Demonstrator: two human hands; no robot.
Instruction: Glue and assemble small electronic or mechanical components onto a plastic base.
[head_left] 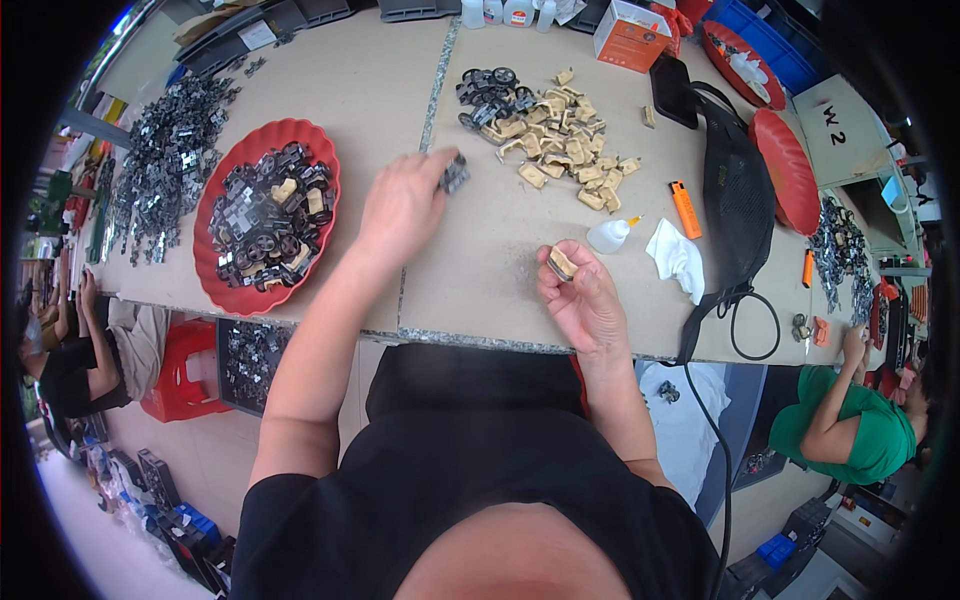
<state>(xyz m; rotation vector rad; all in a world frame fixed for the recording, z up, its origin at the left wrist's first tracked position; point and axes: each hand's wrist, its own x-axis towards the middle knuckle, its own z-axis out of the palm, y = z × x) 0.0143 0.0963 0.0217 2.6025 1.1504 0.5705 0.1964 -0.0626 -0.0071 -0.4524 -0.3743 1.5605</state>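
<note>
My left hand (pixel 402 205) reaches out over the beige table (pixel 360 90) and pinches a small black wheeled part (pixel 455 175) between its fingertips. My right hand (pixel 580 295) rests near the table's front edge and holds a small tan plastic piece (pixel 561 263) between thumb and fingers. A heap of tan pieces (pixel 565 145) mixed with black wheeled parts (pixel 492 90) lies farther back, beyond both hands.
A red scalloped tray (pixel 215 290) of black and tan parts sits at the left, with a pile of dark parts (pixel 170 150) beyond it. A small white squeeze bottle (pixel 608 236), white cloth (pixel 678 258), orange lighter (pixel 686 209) and black mesh bag (pixel 738 195) lie right. Other people sit at both sides.
</note>
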